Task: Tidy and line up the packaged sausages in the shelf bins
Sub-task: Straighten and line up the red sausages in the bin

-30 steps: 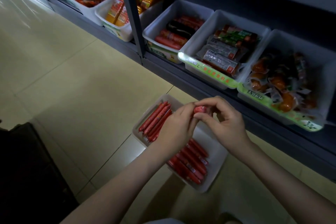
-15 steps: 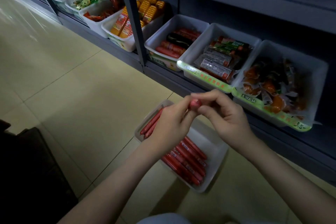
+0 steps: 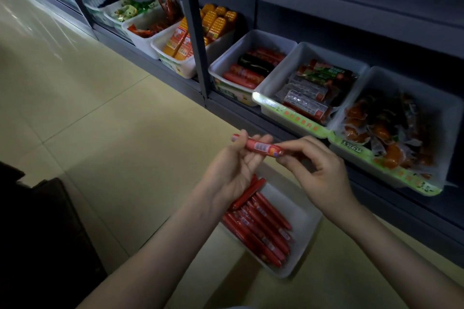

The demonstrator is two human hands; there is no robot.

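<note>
Down over the floor bin [image 3: 305, 233], both hands were on one red sausage stick [image 3: 258, 147], held roughly level in the air. Left hand [image 3: 233, 170] had it pinched between thumb and fingertips near one end, and right hand [image 3: 319, 170] pinched the other tip. The other red sausages [image 3: 261, 228] lay side by side in that white bin on the tiles, right underneath. Shelf bins [image 3: 276, 75] behind held mixed packs.

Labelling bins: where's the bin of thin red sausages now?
Head view, lower centre: the bin sits on the floor before the shelf, under the left hand and right hand.
</note>
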